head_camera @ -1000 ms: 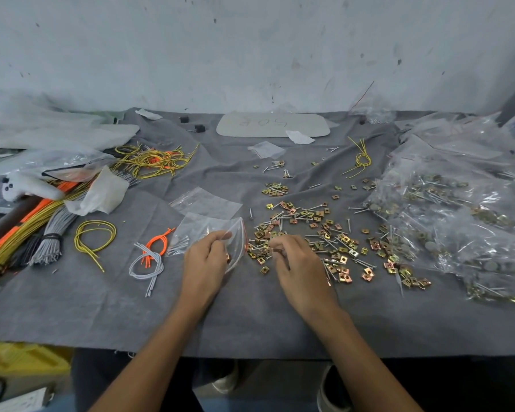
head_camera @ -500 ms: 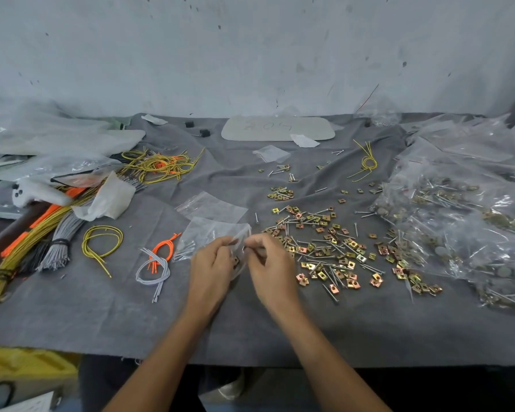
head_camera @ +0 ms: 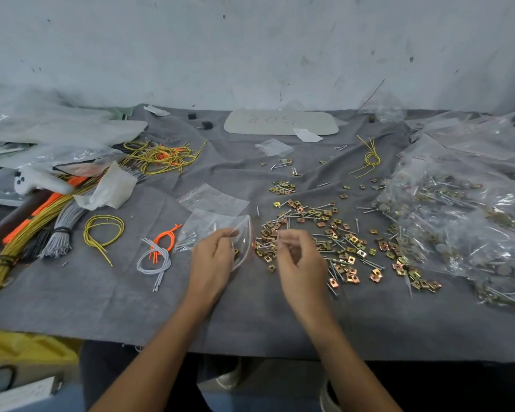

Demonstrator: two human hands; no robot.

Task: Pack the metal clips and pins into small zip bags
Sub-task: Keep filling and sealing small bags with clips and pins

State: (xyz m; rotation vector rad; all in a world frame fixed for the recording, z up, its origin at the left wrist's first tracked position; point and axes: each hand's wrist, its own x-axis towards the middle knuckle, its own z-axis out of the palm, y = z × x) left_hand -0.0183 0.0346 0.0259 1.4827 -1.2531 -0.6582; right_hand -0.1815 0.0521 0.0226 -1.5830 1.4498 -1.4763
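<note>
Bag: a small clear zip bag [head_camera: 211,227] lies on the grey cloth [head_camera: 72,298] just left of the loose pile, with its red-edged mouth turned toward the pile. Its near part is hidden under the left hand.
Left hand: the left hand [head_camera: 213,258] pinches the mouth edge of the zip bag, thumb and fingers curled onto the plastic.
Bag contents: a few bagged pins [head_camera: 188,242] show through the plastic at the far left corner, and one brass-coloured clip shows beside the palm. The hand covers anything else inside.
Right hand: the right hand [head_camera: 302,263] hovers over the near left edge of the pile, fingers curled and tips close together. Blur smears the fingertips [head_camera: 284,236], so I cannot tell whether they hold a piece.
Pile: the pile of clips and pins [head_camera: 324,230] is spread over the cloth, right of the zip bag.
Spare bag: an empty spare bag [head_camera: 217,200] lies just behind the held one, their edges overlapping.
Packed heap: the filled bags [head_camera: 458,221] on the right are cut off by the frame edge, and their contents are hard to tell apart.
Left side: the wire bundles [head_camera: 30,230] run out of view. The orange and grey cords [head_camera: 161,251] lie just left of the zip bag.
</note>
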